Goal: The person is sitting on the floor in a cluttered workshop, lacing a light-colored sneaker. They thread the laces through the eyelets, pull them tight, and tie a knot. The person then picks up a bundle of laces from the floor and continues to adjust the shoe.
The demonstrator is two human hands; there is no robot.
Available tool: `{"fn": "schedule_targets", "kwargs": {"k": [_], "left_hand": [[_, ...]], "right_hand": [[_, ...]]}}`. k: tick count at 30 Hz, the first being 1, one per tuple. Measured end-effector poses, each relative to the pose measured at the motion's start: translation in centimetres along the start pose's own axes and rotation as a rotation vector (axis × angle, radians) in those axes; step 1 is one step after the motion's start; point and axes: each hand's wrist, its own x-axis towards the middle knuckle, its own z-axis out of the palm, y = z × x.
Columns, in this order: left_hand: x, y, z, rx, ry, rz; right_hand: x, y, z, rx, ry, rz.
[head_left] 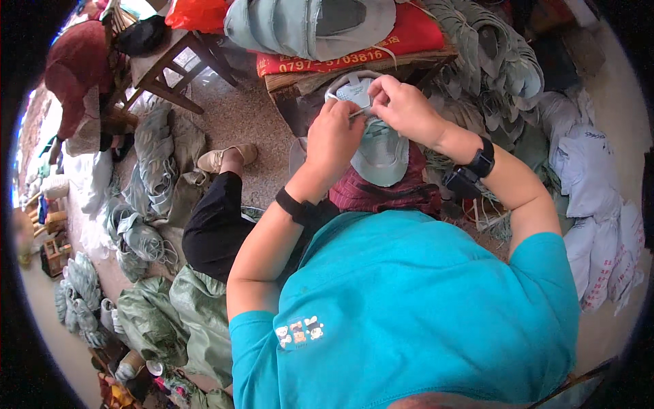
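Note:
A pale grey-green shoe upper (380, 162) rests over my lap, its rounded toe toward me and its light-lined opening at the far end. My left hand (334, 136) is closed at the left edge of the opening, thumb and fingers pinched together. A thin, light, stick-like piece (358, 113) shows by its fingertips; I cannot tell what it is. Across from it, my right hand (407, 114) pinches the right edge of the opening, fingertips close to the left ones. Both fingertips partly hide the middle of the upper.
Ahead stands a wooden bench (293, 85) with a red cover (415, 34) and a row of stacked shoe uppers (272, 27). More bundled uppers (477, 48) hang at right. White sacks (589, 170) lie far right, green sacks (197, 320) at lower left. A wooden stool (180, 71) stands at upper left.

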Motion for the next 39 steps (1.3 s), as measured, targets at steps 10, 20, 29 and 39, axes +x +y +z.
{"fn": "schedule_targets", "kwargs": {"k": [10, 20, 29, 39], "left_hand": [[-1.6, -2.2, -1.8, -0.886, 0.164, -0.118], [-2.6, -1.6, -0.4, -0.113, 0.220, 0.201], [-0.3, 0.0, 0.1, 0.211, 0.244, 0.241], [-0.2, 0.8, -0.3, 0.435, 0.213, 0.242]], "right_hand": [[1.9, -3.1, -0.1, -0.348, -0.019, -0.612], [5.4, -23.5, -1.3, 0.857, -0.276, -0.995], [6.9, -19.8, -5.0, 0.839, -0.174, -0.873], [3.8, -3.6, -4.9, -0.175, -0.058, -0.725]]}}
